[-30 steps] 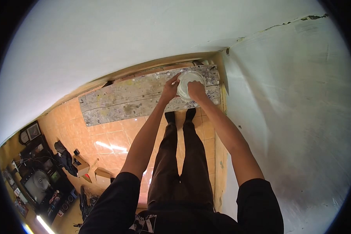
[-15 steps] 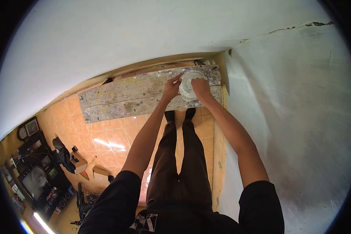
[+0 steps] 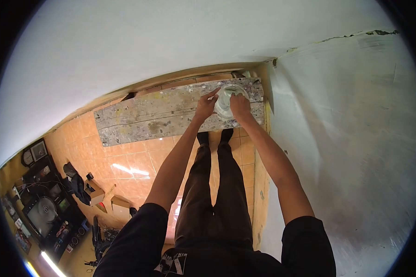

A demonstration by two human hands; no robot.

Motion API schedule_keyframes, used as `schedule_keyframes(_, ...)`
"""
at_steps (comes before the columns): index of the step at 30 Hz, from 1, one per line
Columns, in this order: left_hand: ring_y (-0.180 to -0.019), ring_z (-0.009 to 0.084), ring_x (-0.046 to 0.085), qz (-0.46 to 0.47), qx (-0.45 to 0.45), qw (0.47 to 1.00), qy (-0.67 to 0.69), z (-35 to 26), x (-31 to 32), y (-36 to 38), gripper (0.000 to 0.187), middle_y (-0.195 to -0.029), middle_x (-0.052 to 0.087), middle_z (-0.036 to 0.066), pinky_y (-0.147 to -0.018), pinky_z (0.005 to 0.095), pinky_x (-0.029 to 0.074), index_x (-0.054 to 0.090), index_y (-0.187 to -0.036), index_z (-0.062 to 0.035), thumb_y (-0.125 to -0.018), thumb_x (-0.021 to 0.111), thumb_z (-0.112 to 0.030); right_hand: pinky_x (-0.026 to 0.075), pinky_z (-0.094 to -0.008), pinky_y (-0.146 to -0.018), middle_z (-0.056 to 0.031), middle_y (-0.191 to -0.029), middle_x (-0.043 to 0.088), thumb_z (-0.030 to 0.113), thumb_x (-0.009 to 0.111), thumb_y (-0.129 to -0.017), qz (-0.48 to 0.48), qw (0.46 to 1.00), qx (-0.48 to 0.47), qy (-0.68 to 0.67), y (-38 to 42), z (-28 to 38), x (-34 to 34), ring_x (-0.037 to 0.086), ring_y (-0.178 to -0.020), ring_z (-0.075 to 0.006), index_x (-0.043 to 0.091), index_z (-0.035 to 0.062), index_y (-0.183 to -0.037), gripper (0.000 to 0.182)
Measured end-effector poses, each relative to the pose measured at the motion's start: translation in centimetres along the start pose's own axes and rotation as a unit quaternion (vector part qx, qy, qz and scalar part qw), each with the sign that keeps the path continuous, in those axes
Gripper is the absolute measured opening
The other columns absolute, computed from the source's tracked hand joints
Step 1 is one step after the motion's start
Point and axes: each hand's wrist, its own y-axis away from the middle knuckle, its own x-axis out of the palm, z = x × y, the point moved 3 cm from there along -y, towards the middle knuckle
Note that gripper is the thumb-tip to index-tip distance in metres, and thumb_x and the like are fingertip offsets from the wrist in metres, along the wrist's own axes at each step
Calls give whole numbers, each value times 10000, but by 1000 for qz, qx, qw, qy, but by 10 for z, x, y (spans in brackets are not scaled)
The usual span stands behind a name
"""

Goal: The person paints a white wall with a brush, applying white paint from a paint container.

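A round, whitish translucent container (image 3: pixel 224 111) stands near the right end of a paint-spotted wooden plank (image 3: pixel 148 114). On its left rim rests my left hand (image 3: pixel 206 107), closed in a pinch on the edge. My right hand (image 3: pixel 240 105) is closed over the right side of the container, its fingers curled at the opening. Whatever those fingers hold is too small and hidden to make out. Pale, whitish material shows inside the container.
Below the plank are orange floor tiles (image 3: pixel 129 159) and my feet. A pale wall (image 3: pixel 346 138) rises close on the right, another (image 3: pixel 138 41) beyond the plank. Cardboard boxes (image 3: pixel 120 206) and a dark cabinet with a television (image 3: pixel 41 214) are at lower left.
My right hand has shifted slightly within the container's opening, uncovering more of the inside. The whole view has moved a little.
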Motion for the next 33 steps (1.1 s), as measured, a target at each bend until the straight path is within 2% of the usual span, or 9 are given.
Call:
schedule_keyframes(4, -1014, 203, 670, 3, -34, 999, 21, -6, 0, 4, 344, -1080, 696, 195, -763, 323, 523, 594, -1324, -221, -984, 558, -255, 584, -374, -670, -179, -909, 641, 97, 581, -881, 43, 998, 1, -38, 1, 6, 9, 687, -810, -293, 681, 19, -918, 131)
schedule_keyframes(10, -1019, 202, 669, 8, -4, 1000, 12, -11, 0, 5, 344, -1143, 685, 155, -758, 332, 541, 587, -1332, -215, -993, 543, -258, 541, -407, -683, -146, -845, 651, 112, 552, -865, 91, 996, -8, -10, -2, -2, 1, 672, -801, -291, 694, 61, -846, 152)
schedule_keyframes(13, -1008, 213, 673, 5, 28, 1000, 4, -4, 1, 2, 344, -1157, 679, 155, -763, 340, 546, 585, -1333, -216, -995, 539, -258, 541, -411, -695, -149, -860, 666, 105, 555, -858, 49, 998, -17, -28, 2, -3, 1, 677, -808, -295, 709, 58, -866, 161)
schedule_keyframes(16, -996, 216, 676, 4, 23, 1000, 2, -5, 2, 2, 345, -1142, 683, 152, -717, 340, 566, 586, -1331, -219, -993, 541, -266, 540, -416, -696, -160, -865, 671, 97, 555, -850, 113, 991, -59, -30, 8, -5, 2, 677, -813, -303, 707, 56, -872, 159)
schedule_keyframes(20, -975, 199, 676, 11, -58, 998, 38, -15, 2, 9, 343, -1095, 695, 135, -603, 333, 598, 589, -1324, -225, -987, 545, -275, 575, -367, -681, -139, -801, 683, 104, 610, -829, 23, 999, -27, -14, 4, -1, 4, 695, -808, -286, 713, 42, -784, 128)
schedule_keyframes(22, -951, 182, 677, 12, -54, 998, 18, -18, 0, 10, 341, -1086, 694, 124, -570, 330, 604, 590, -1321, -224, -986, 545, -274, 575, -368, -679, -131, -792, 686, 108, 615, -825, -35, 998, -31, -41, 3, 0, 2, 697, -804, -283, 717, 46, -782, 127)
schedule_keyframes(25, -918, 167, 677, 19, -17, 999, 25, -16, 0, 7, 341, -1077, 693, 118, -557, 330, 606, 591, -1320, -219, -986, 546, -274, 576, -374, -671, -129, -818, 686, 113, 613, -836, 86, 994, -73, -15, -3, 3, -3, 698, -816, -280, 720, 52, -790, 131)
schedule_keyframes(28, -894, 157, 677, 16, -17, 999, 35, -14, 1, 6, 343, -1084, 690, 117, -554, 325, 602, 593, -1319, -210, -985, 550, -274, 576, -376, -660, -134, -815, 683, 111, 617, -834, 91, 995, -35, 21, -5, 3, -17, 698, -816, -281, 723, 54, -807, 124)
schedule_keyframes(33, -908, 176, 681, 22, -31, 999, 21, -21, -2, 9, 344, -1127, 680, 123, -556, 322, 601, 592, -1319, -201, -984, 553, -271, 516, -415, -723, -148, -840, 648, 102, 587, -816, 65, 996, -46, -35, -4, -1, 2, 657, -838, -296, 690, 70, -839, 111)
